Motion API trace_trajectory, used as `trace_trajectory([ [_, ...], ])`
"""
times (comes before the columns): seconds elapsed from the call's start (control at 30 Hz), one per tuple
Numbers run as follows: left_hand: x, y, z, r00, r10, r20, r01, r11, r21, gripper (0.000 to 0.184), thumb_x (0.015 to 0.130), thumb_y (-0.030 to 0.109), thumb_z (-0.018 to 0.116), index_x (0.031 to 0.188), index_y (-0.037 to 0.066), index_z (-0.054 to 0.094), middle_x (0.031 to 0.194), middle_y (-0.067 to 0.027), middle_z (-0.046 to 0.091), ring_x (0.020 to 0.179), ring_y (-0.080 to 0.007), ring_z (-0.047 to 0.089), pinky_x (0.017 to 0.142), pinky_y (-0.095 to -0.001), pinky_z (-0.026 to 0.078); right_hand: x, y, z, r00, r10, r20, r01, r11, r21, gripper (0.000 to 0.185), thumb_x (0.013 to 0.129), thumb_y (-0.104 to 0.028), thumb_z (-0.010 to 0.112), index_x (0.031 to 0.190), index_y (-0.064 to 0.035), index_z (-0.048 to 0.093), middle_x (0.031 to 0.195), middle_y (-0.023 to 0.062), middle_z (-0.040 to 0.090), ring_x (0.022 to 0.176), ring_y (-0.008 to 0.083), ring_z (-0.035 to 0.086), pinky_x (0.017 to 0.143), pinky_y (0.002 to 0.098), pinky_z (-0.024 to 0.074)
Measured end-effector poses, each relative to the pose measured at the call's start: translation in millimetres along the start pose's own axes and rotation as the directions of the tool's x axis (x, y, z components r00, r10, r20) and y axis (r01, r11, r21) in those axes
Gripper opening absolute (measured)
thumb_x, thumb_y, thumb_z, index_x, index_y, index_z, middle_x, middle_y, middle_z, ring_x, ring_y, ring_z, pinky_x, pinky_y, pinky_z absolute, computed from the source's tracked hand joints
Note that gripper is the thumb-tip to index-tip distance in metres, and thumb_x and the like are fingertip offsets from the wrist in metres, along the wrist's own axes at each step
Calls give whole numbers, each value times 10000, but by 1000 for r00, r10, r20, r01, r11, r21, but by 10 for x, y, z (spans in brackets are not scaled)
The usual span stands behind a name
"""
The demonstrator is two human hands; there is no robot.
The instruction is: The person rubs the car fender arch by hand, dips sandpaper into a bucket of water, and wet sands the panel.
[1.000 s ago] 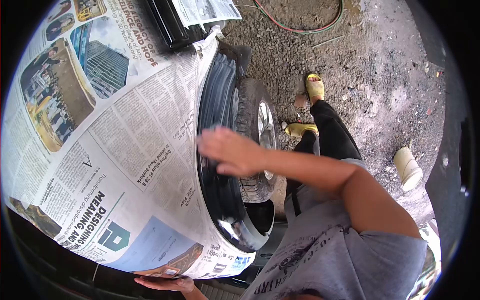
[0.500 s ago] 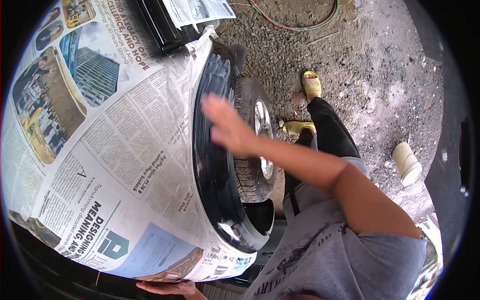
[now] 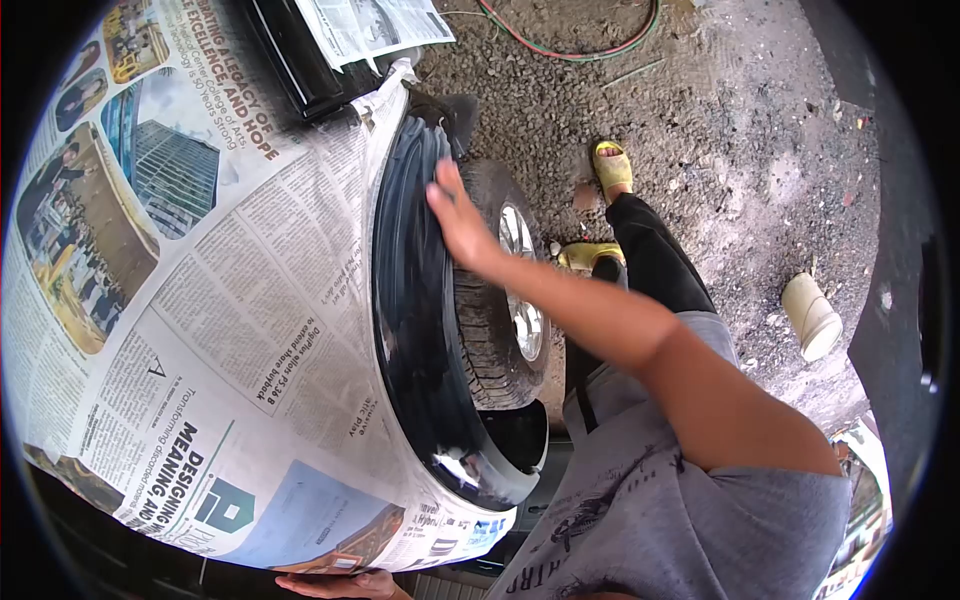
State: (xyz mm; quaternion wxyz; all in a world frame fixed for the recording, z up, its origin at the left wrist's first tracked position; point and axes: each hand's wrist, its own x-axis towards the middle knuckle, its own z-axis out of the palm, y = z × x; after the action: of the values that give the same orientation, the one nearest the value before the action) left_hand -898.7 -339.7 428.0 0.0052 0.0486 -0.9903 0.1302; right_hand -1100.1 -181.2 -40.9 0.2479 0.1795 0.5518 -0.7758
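Observation:
My right hand [image 3: 461,222] lies at the outer edge of a glossy black fender panel [image 3: 408,300], above the wheel arch, its fingers apart. I see nothing in it. Greyish streaks run along the upper part of the panel. At the bottom of the view my left hand [image 3: 345,585] is partly visible, fingers stretched out against the lower edge of the newspaper [image 3: 270,290] that covers the bodywork beside the panel. The tyre [image 3: 483,350], with its silver rim [image 3: 519,290], sits just behind the black panel.
A black trim piece [image 3: 290,60] with another newspaper sheet [image 3: 375,25] lies at the top. Gravel ground holds a red and green hose [image 3: 580,55] and a whitish bucket [image 3: 811,316]. My feet in yellow slippers [image 3: 612,170] stand beside the wheel.
My right hand has moved from over the black panel to its outer edge near the tyre. The pale smear at the panel's top looks thinner. My left hand stays at the newspaper's edge.

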Motion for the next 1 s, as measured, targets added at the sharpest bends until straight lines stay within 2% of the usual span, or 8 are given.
trace_trajectory([
  [0.17, -24, -22, -15, 1000, -27, 2, 26, 1000, 17, 895, 1027, 619, 277, 1635, 10, 31, 1693, -243, 46, 1553, -447, 160, 1218, -635, 238, -239, -178, 82, 991, 131, 11, -131, 989, 73, 870, 1076, -531, 402, 1583, 120, 125, 1696, 278, 24, 1593, 333, -4, 1284, 391, 34],
  [0.27, 36, 47, 19, 1000, -24, 10, 24, 1000, -16, 892, 1031, 622, 265, 1635, 11, 23, 1694, -241, 35, 1555, -445, 155, 1222, -630, 235, -1346, -425, 219, 964, -184, 191, 205, 974, -94, 757, 1099, -357, 409, 1600, 97, 69, 1699, 270, -53, 1581, 388, -75, 1276, 462, -9],
  [0.5, 25, 21, -5, 1000, 12, 6, -12, 1000, 12, 887, 1039, 621, 268, 1634, 8, 28, 1696, -237, 34, 1559, -442, 142, 1231, -627, 209, 348, 257, -4, 993, 67, -94, -61, 996, 63, 855, 1075, -550, 366, 1573, 121, 185, 1687, 290, 96, 1593, 338, 25, 1283, 383, 37],
  [0.63, 60, 86, 9, 1000, 3, 2, -3, 1000, 30, 891, 1040, 626, 263, 1632, 0, 38, 1691, -250, 52, 1560, -444, 132, 1231, -634, 195, -371, -139, 205, 984, 168, -56, -151, 962, 228, 846, 1082, -509, 408, 1595, 98, 118, 1700, 267, 38, 1594, 333, -17, 1283, 395, 21],
  [0.7, 20, 46, 20, 1000, -17, -11, 17, 1000, 4, 893, 1040, 628, 262, 1632, -1, 38, 1690, -253, 55, 1559, -444, 133, 1230, -637, 193, -1147, -389, 285, 990, 116, 83, -124, 987, 100, 830, 1089, -466, 425, 1606, 79, 73, 1705, 256, -9, 1594, 328, -39, 1282, 396, 12],
  [0.87, 11, -14, -6, 1000, 21, 6, -22, 997, 67, 887, 1041, 625, 256, 1632, 1, 41, 1688, -255, 56, 1558, -446, 128, 1231, -641, 188, -551, -134, 274, 989, 130, -67, -118, 980, 157, 824, 1092, -506, 371, 1606, 76, 95, 1703, 262, 20, 1594, 331, -36, 1283, 396, 15],
  [0.93, -20, -25, -24, 1000, 16, 8, -17, 997, 75, 884, 1041, 625, 255, 1633, 3, 42, 1687, -255, 57, 1559, -446, 126, 1230, -642, 186, 228, 138, 134, 949, 242, -201, -188, 949, 255, 820, 1081, -541, 378, 1569, 97, 215, 1653, 279, 239, 1561, 355, 200, 1267, 402, 169],
  [1.0, -76, -136, -63, 999, 38, -3, -37, 996, 83, 878, 1042, 622, 255, 1634, 8, 45, 1687, -253, 60, 1557, -445, 133, 1228, -644, 193, 451, 259, 76, 916, 379, -133, -276, 835, 476, 804, 1065, -518, 431, 1604, 38, 215, 1663, 191, 289, 1536, 277, 271, 1243, 354, 200],
])
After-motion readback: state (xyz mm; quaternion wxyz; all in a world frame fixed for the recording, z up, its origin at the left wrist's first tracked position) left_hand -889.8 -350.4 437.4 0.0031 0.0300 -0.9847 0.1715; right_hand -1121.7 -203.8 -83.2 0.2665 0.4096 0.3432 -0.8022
